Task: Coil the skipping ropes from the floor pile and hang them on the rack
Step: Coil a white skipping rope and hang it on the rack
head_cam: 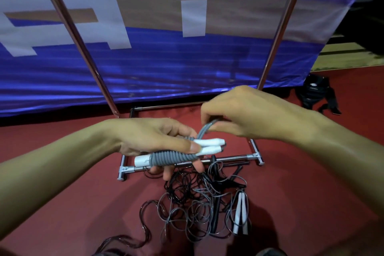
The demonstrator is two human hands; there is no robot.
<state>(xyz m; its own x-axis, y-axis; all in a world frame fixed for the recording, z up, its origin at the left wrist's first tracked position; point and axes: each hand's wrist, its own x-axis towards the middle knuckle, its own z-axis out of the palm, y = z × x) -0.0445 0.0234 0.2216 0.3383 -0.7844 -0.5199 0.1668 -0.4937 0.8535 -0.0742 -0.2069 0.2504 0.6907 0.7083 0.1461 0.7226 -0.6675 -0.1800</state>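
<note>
We see a skipping rope (pixel 166 157) with smooth white plastic handles laid side by side and a grey cord wound round them in tight, ribbed turns. Our left hand (pixel 153 139) comes in from the left, palm toward us, and grips this bundle: the thumb lies flat along the top of the coil, its tip at the white handle ends, while the fingers curl underneath and show below the bundle. Our right hand (pixel 239 114) reaches in from the right, knuckles up and wrist bent, its fingertips pinching the free doubled end of the grey cord just above the handles, so the cord rises in a short arc from the coil.

Beneath the hands, on the dull red floor (pixel 72 203), lies the pile of ropes (pixel 199 203): thin, glossy black and grey cords in loose, tangled loops, with one pair of white handles (pixel 241 216) on its right side. The rack (pixel 253 156) of shiny metal tubes stands just behind the pile, its base bar under the bundle and two slim uprights slanting upward. Behind it hangs a sheeny blue and white banner (pixel 166 64). A black bag (pixel 318 93) lies on the floor at right.
</note>
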